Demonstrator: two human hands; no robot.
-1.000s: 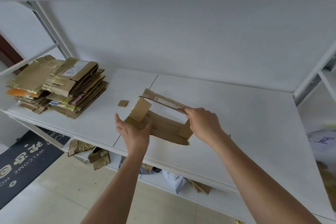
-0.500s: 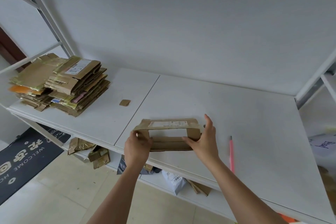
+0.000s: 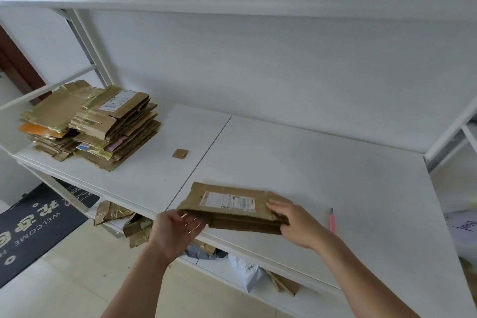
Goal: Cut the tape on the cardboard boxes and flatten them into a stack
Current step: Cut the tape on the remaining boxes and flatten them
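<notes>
White shelving fills the view. Nearest, at the shelf [image 3: 322, 175] front edge, the box [image 3: 232, 208], an open tube half a second ago, now lies pressed nearly flat, label up. The left hand [image 3: 178, 227] grips its left end; the right hand [image 3: 294, 219] pinches its right end. A pink cutter [image 3: 333, 219] lies just beside. Farther left waits the stack [image 3: 95, 124], probably its next stop.

A black welcome mat [image 3: 33, 224] lies on the floor beside the white shelf [image 3: 322, 178].
</notes>
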